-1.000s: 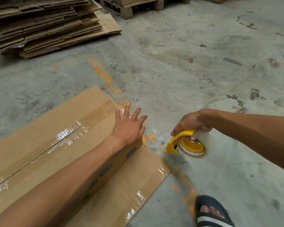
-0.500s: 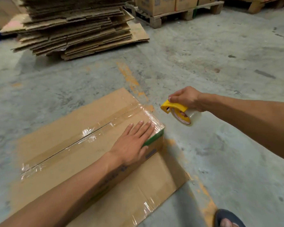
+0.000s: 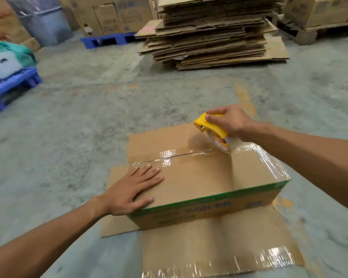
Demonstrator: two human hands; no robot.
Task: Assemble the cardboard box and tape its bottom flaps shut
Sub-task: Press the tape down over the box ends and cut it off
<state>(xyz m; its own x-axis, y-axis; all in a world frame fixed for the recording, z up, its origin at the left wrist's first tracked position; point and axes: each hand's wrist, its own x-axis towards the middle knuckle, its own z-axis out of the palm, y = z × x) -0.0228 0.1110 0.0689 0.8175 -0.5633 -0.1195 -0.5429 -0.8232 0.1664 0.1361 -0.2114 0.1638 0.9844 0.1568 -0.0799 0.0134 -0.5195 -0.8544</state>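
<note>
The brown cardboard box [image 3: 197,177] stands upside down on the floor, its bottom flaps closed and facing up, a green band along its near edge. Shiny clear tape [image 3: 169,157] runs along the centre seam and over the right edge. My left hand [image 3: 133,189] lies flat, fingers spread, on the box's near left corner. My right hand [image 3: 227,121] grips the yellow tape dispenser [image 3: 213,131], whose roll touches the seam near the box's right end. Loose flaps [image 3: 219,247] spread on the floor toward me.
A tall stack of flattened cartons [image 3: 211,33] lies straight ahead. Blue pallets [image 3: 10,87] with bags sit at the left, another blue pallet [image 3: 107,40] and printed boxes behind. A wooden pallet with boxes [image 3: 319,19] is at the far right. Concrete floor surrounds the box.
The view swung around the box. My right hand brought the dispenser from beside the box onto its top seam. My left hand stayed flat on the box, now at the near left corner.
</note>
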